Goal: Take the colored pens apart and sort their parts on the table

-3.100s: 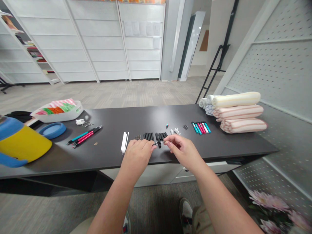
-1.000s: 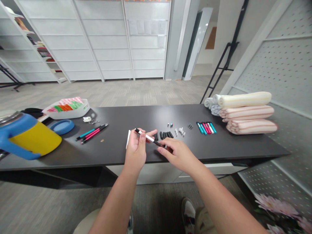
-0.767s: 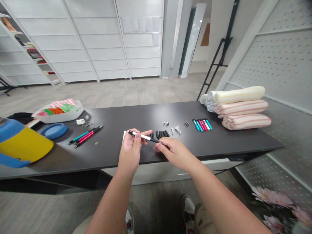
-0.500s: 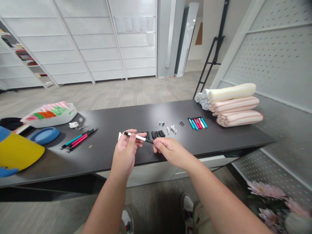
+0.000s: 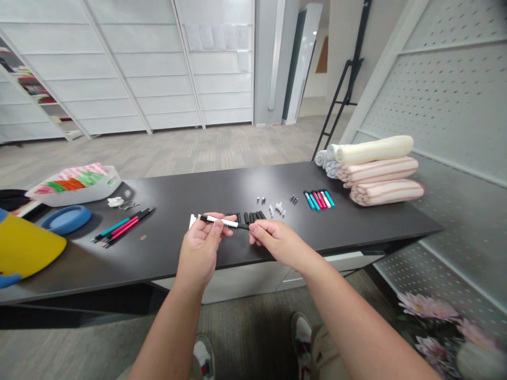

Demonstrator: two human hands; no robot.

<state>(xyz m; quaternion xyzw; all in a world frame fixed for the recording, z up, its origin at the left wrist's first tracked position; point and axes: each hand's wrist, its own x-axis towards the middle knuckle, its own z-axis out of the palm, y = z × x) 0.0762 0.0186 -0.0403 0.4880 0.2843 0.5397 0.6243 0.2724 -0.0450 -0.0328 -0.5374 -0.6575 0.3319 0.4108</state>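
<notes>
A white marker pen (image 5: 225, 222) with black ends is held level between my two hands above the table's front part. My left hand (image 5: 200, 247) pinches its white barrel between thumb and fingers. The fingers of my right hand (image 5: 277, 240) close around the black right end, hiding its tip. Just behind the hands lie several short black caps (image 5: 254, 217) in a row, partly covered by my left fingers. Small white pieces (image 5: 279, 208) and tiny dark grey pieces (image 5: 293, 199) are grouped farther right. White barrels (image 5: 192, 219) show behind my left hand.
Teal and pink marker barrels (image 5: 319, 200) form a row on the dark table (image 5: 166, 258). Rolled towels (image 5: 384, 174) are stacked at right. To the left are longer teal and pink pens (image 5: 123, 228), a blue dish (image 5: 67, 219), a white basket (image 5: 79, 196) and a yellow object (image 5: 29, 245).
The view has shifted slightly, moving the table items a little left in the picture. Both hands keep nearly the same hold on the marker pen.
</notes>
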